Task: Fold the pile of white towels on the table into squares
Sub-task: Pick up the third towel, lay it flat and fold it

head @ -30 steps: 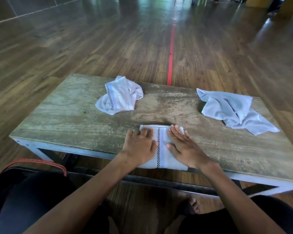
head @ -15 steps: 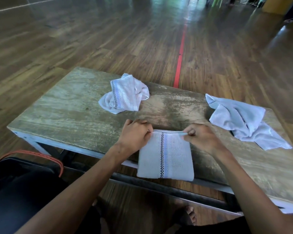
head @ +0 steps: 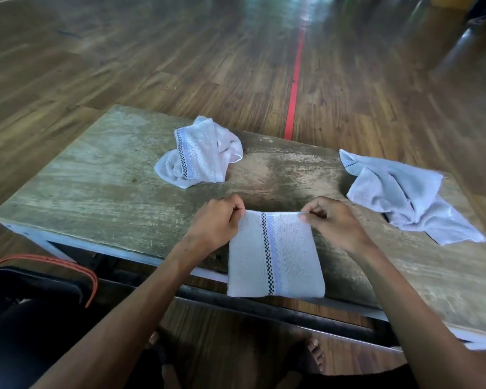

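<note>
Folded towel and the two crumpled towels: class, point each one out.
Folded towel point(head: 298, 254), head view, plain cloth right of stripe.
Left crumpled towel point(head: 191, 155), head view, its striped band.
Right crumpled towel point(head: 396, 189), head view, middle fold.

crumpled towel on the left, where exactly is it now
In the head view the crumpled towel lies on the table, far side, left of centre, beyond the left hand and apart from the folded towel.

- right end of the surface point(head: 101, 189) gets cut off at the frame edge
- tips of the fingers point(head: 310, 214) are tucked behind the towel point(head: 289, 256)
- top right corner's just blur
</note>
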`<state>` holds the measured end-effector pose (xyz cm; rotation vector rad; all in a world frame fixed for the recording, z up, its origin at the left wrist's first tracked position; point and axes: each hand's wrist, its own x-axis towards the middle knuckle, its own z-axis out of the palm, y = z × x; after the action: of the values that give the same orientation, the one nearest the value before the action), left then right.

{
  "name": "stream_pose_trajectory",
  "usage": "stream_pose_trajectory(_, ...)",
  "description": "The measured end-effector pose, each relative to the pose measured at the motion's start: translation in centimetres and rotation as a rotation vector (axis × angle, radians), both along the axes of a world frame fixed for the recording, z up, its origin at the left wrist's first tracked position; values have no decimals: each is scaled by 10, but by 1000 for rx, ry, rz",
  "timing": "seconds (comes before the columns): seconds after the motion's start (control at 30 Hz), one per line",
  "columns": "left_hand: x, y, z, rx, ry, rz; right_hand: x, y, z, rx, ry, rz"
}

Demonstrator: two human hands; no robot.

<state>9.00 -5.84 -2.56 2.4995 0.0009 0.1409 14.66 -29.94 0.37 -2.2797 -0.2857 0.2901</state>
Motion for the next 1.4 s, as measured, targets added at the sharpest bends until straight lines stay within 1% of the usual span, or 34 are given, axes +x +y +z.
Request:
stream_pose_trajectory(0.07, 0, 0, -1, 3, 10, 2, 1, 2, -8, -13, 4, -21)
stream_pose_trajectory(0.17, 1, 0, -4, 78, 23, 0, 0, 0, -18, -38, 16, -47)
stream_pose_trajectory(0.23, 2, 3, -4, 78, 41, 26, -1, 0, -20, -25, -3, -62)
stream_pose_trajectory(0.33, 3, 9, -3, 35, 103, 59, -3, 0, -18, -40, -37, -62)
stream_pose_trajectory(0.43, 2, 15, 1, -73, 145, 41, -2, 1, -16, -46, 15, -69)
stream_pose_trajectory(0.53, 1, 17, 4, -141, 125, 23, 0, 0, -9, -25, 67, -63)
stream_pose_trajectory(0.87, -6, 16, -5, -183, -14, 15, 3, 1, 4, -34, 21, 8)
stream_pose_trajectory(0.97, -7, 17, -9, -181, -6, 32, 3, 2, 1, -55, 38, 23)
stream_pose_trajectory(1.13, -8, 16, -10, -257, 32, 39, 4, 5, -4, -39, 56, 18)
stream_pose_trajectory(1.3, -6, 16, -6, -275, -19, 7, 8, -1, 3, -21, 83, 93)
stream_pose_trajectory(1.4, -5, 14, -3, -299, -36, 16, 12, -2, 5, 18, 73, 82)
